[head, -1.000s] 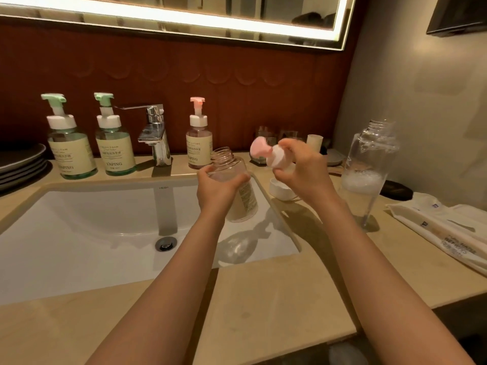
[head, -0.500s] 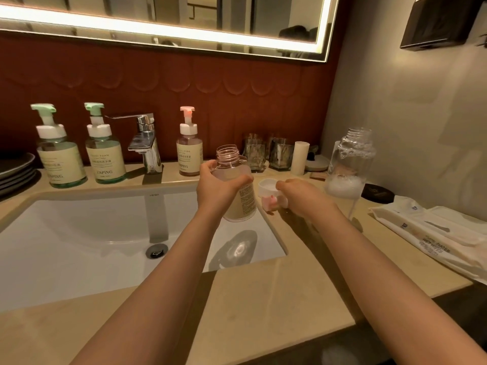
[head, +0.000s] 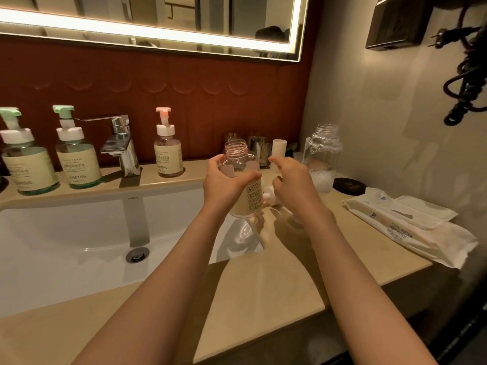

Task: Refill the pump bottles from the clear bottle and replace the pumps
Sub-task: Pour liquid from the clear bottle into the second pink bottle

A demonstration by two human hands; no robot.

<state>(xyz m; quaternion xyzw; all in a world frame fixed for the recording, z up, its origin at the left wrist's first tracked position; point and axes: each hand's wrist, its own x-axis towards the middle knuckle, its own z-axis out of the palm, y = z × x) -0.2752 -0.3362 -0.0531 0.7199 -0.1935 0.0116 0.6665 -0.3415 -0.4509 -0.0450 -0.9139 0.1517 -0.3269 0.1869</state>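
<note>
Pump bottle [head: 251,198], uncapped, gripped by left hand [head: 224,185]; right hand [head: 292,183] empty, fingers relaxed, above worktop [head: 263,285].

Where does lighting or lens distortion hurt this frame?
Head view: the mirror light strip blows out to white; the wide lens bows the counter edge; the pumpless bottle in the left hand reads sharp, casting a shadow into the sink.
</note>
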